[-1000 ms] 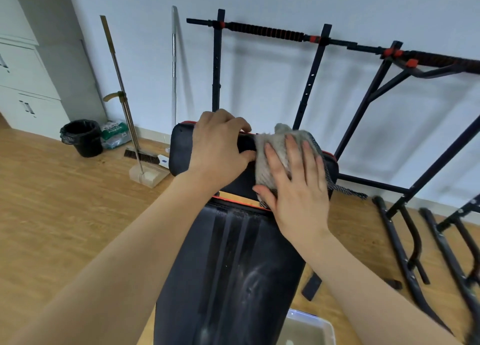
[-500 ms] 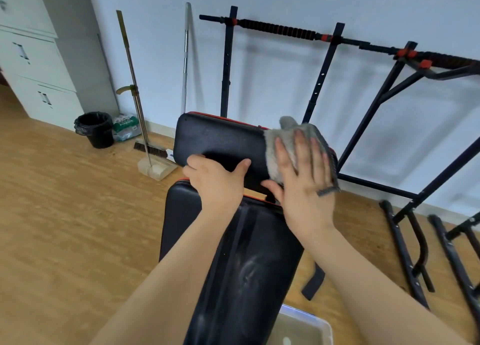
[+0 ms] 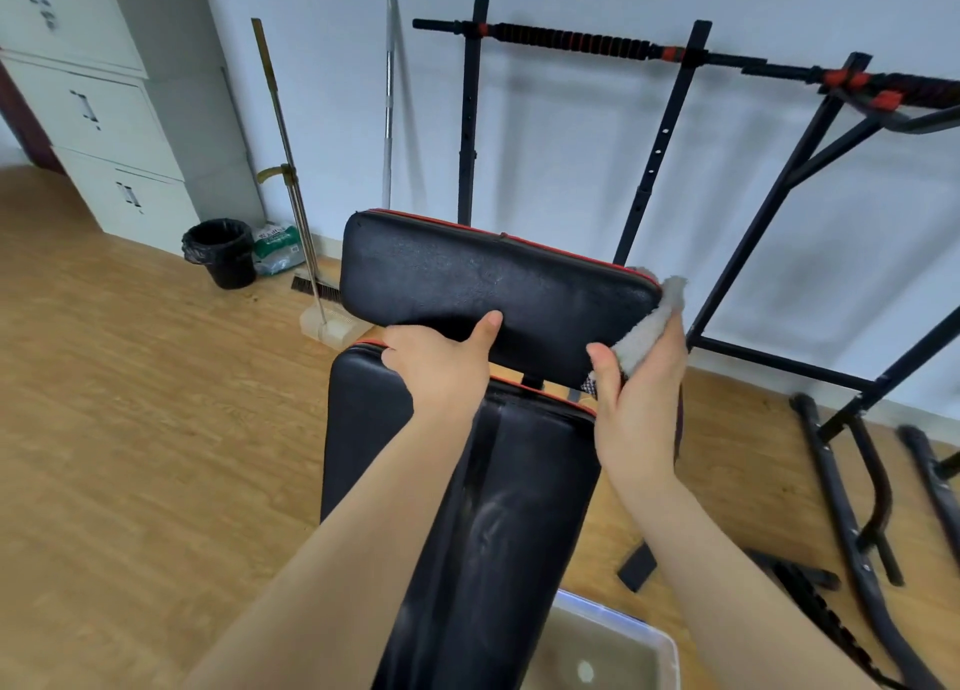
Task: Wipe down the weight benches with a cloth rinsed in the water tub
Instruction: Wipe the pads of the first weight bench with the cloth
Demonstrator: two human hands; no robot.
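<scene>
Step in hand: wiping upper pad [image 3: 483, 284] of weight bench [image 3: 363, 429]. Holding: left hand [image 3: 441, 364] grips pad lower edge, thumb on front face. Right hand [image 3: 641, 398] grasps grey cloth [image 3: 649, 325], pressed on pad right end. Water tub [image 3: 669, 653] on floor, low right. Next, probably: carry cloth down to long pad [image 3: 509, 523], with firm pressure, or rinse first.

Bright, soft, even light fills the room. The black rack [image 3: 571, 42] casts wide, fuzzy grey shadows on the pale wall [image 3: 571, 133], each falling to the right of its post. The bench [image 3: 493, 284] shows a dull sheen. A small white glint sits in the tub [image 3: 670, 653]. Wide-angle bending tilts the cabinet [image 3: 93, 117] at the left edge, and its handles look smeared.
</scene>
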